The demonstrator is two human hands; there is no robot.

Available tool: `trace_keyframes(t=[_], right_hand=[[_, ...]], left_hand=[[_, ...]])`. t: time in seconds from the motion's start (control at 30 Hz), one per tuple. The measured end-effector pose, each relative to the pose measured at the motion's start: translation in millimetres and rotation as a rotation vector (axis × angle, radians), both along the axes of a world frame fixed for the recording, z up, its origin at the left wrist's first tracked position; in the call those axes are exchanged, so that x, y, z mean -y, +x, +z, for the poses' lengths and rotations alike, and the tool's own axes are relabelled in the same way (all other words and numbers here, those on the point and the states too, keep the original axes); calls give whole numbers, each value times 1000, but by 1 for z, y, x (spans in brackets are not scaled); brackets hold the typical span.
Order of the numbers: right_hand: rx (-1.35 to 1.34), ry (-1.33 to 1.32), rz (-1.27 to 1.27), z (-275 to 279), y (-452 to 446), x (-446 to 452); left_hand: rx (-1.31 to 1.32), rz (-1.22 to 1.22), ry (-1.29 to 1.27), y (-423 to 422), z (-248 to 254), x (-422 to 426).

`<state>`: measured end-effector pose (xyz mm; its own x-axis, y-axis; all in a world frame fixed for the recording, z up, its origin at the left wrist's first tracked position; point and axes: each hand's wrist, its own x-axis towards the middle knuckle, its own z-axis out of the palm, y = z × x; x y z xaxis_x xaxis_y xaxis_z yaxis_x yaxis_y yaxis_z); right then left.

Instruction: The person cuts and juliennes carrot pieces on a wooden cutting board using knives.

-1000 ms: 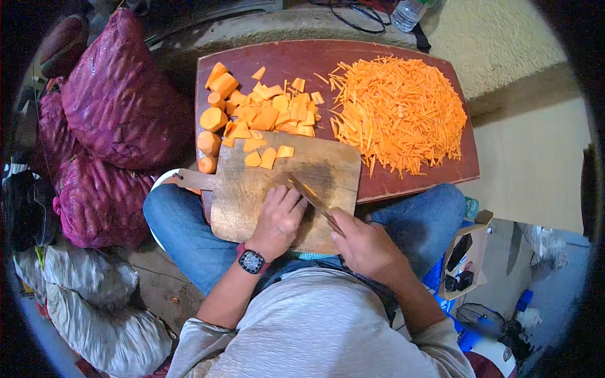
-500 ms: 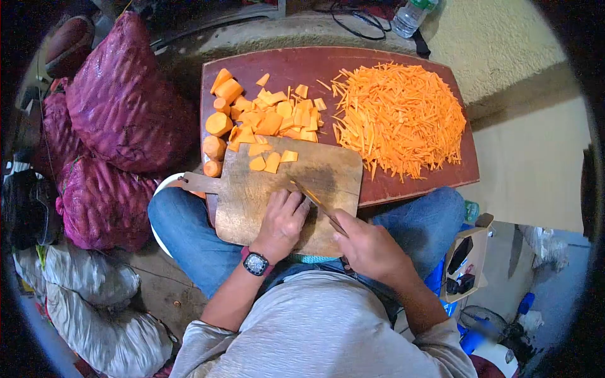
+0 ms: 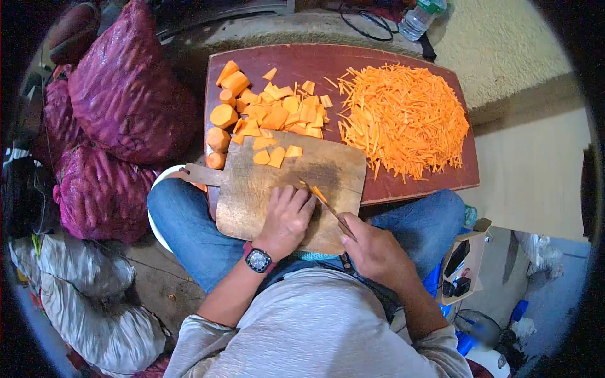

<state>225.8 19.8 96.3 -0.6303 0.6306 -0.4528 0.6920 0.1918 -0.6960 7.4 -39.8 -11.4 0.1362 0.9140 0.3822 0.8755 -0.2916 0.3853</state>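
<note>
My right hand (image 3: 373,249) is closed on the handle of a knife (image 3: 329,208), whose blade points up and left over the wooden cutting board (image 3: 252,205). Orange carrot bits cling to the blade. Beside it, my left hand (image 3: 288,217) presses on the board with fingers curled together; what lies under them is hidden. Several flat carrot slices (image 3: 276,157) rest near the board's far edge. Beyond it are carrot chunks (image 3: 223,116) and cut pieces on the red table (image 3: 315,63). A large heap of carrot strips (image 3: 403,123) covers the table's right part.
Purple mesh sacks (image 3: 126,94) stand at the left, above white sacks (image 3: 94,315). A plastic bottle (image 3: 419,20) and a black cable lie beyond the table. At the lower right is an open box (image 3: 466,264) with dark items.
The knife blade has swung slightly away from my left fingers, and more orange shows on it. The view has shifted a little, moving the table slightly right in the picture.
</note>
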Motion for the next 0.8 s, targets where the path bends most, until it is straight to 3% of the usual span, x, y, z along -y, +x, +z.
trace_keyframes(t=[0.1, 0.2, 0.37, 0.47, 0.6, 0.8], right_hand=[[7, 76, -2, -11, -8, -2], [-153, 168, 26, -8, -8, -3], [-26, 7, -21, -3, 2, 3], [-99, 118, 21, -12, -11, -7], [-114, 79, 14, -3, -5, -4], [-7, 77, -9, -14, -12, -7]], left_hand=[[27, -16, 4, 0, -2, -2], [31, -25, -5, -2, 0, -4], [29, 10, -8, 0, -3, 0], [50, 12, 13, 0, -6, -1], [39, 19, 1, -1, -5, -1], [87, 2, -25, -1, -3, 0]])
